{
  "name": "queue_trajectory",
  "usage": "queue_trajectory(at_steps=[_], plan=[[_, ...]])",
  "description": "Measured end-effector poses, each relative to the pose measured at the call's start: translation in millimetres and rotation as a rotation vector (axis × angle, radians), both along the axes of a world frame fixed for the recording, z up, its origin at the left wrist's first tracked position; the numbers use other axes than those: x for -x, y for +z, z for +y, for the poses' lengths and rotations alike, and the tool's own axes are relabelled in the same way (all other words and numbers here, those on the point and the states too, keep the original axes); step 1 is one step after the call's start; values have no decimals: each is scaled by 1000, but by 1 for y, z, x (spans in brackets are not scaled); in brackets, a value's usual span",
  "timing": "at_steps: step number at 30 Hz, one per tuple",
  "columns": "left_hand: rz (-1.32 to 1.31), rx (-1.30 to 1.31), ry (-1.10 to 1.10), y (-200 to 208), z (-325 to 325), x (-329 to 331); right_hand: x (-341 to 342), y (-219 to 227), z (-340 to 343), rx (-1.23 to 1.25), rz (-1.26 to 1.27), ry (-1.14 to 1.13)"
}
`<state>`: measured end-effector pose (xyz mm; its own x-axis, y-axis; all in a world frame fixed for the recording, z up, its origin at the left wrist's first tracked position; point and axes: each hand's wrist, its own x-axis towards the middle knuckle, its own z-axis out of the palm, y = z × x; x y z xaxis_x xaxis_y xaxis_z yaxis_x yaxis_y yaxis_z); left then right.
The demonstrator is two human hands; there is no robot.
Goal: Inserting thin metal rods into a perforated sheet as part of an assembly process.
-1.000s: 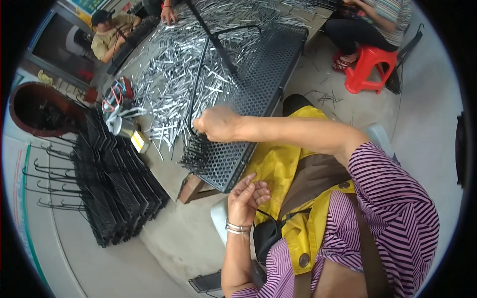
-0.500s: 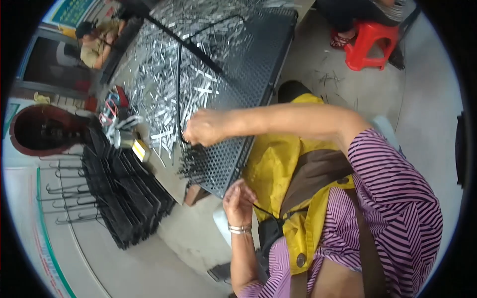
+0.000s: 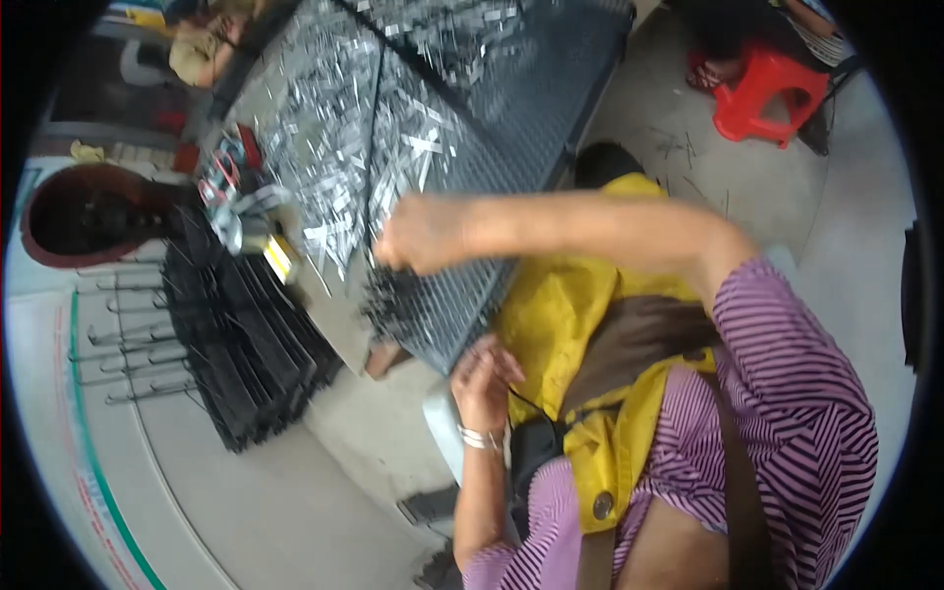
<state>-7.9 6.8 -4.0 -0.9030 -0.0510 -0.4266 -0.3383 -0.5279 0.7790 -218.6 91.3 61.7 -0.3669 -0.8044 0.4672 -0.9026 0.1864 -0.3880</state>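
My right hand (image 3: 421,234) is closed in a fist, blurred by motion, at the lower end of a thin black rod (image 3: 374,118). It hovers over the near end of a dark perforated panel (image 3: 442,320) on the table. Under and beside the fist lies a bundle of small dark pieces (image 3: 388,303), too blurred to name. My left hand (image 3: 486,369) is near the panel's near corner, fingers curled together; what they hold, if anything, is hidden. A thin black cord (image 3: 531,403) runs from beside it toward my yellow apron (image 3: 551,310).
Many loose silvery metal strips (image 3: 339,157) cover the table. A black bar (image 3: 423,69) crosses above them. To the left are stacked black panels (image 3: 246,334), hooked black wires (image 3: 138,339) and a round reddish-brown vessel (image 3: 93,211). People sit beyond, one by a red stool (image 3: 772,98).
The view has shifted, so the table and stool appear farther right. My right fist stays by the rod and is slightly higher in view. My left hand remains near the panel's corner.
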Motion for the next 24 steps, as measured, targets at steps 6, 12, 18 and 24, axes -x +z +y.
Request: queue_trajectory(at_steps=[6, 12, 18, 24], plan=[[-19, -43, -43, 12, 10, -11, -10, 4, -4, -38, 55, 144], [43, 63, -11, 36, 2, -4, -12, 9, -7, -60, -113, -100], [63, 109, 2, 50, -11, 5, -11, -23, -4, -42, -102, -12], [98, 261, 130, 75, -29, 15, -31, -40, 61, 213, 9, -7]])
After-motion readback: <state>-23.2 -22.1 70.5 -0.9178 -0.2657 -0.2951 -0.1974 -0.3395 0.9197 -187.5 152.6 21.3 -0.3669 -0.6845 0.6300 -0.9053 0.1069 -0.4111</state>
